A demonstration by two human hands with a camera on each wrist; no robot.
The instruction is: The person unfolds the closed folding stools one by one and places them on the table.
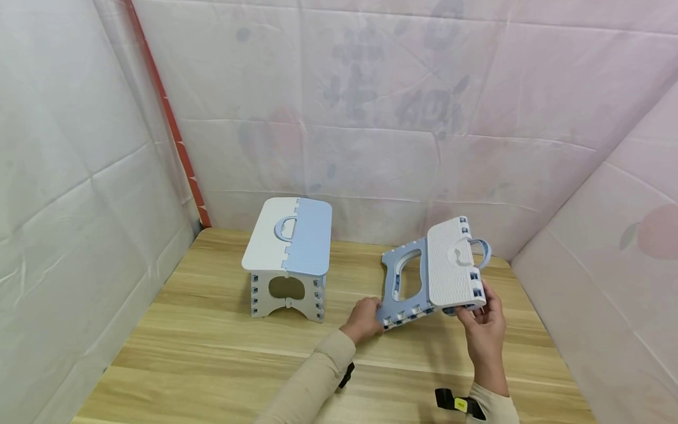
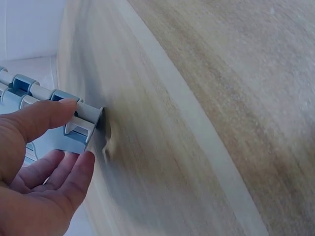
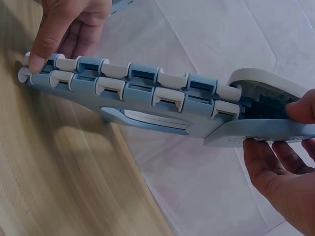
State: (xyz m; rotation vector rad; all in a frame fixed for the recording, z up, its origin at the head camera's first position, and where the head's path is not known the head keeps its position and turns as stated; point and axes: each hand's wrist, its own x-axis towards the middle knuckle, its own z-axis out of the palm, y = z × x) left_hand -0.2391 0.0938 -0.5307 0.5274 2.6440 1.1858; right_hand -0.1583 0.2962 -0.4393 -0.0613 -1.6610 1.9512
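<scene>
A partly folded blue and white plastic folding stool (image 1: 405, 282) is held tilted between both hands, at the right of the table in the head view. My left hand (image 1: 363, 321) pinches the lower corner of its blue leg frame, thumb on the hinged edge (image 2: 88, 113). My right hand (image 1: 486, 327) grips the near end of the white seat half (image 1: 450, 259); in the right wrist view the two seat halves stand slightly apart at the thumb. A blue carrying handle (image 1: 483, 253) sticks out at the seat's right. To the left, a second folding stool (image 1: 286, 235) stands unfolded and upright.
The wood-grain table (image 1: 212, 353) lies under both stools. Pale printed sheets hang behind (image 1: 371, 159) and on both sides, close to the table's edges. A red strip (image 1: 169, 118) runs down the back left corner.
</scene>
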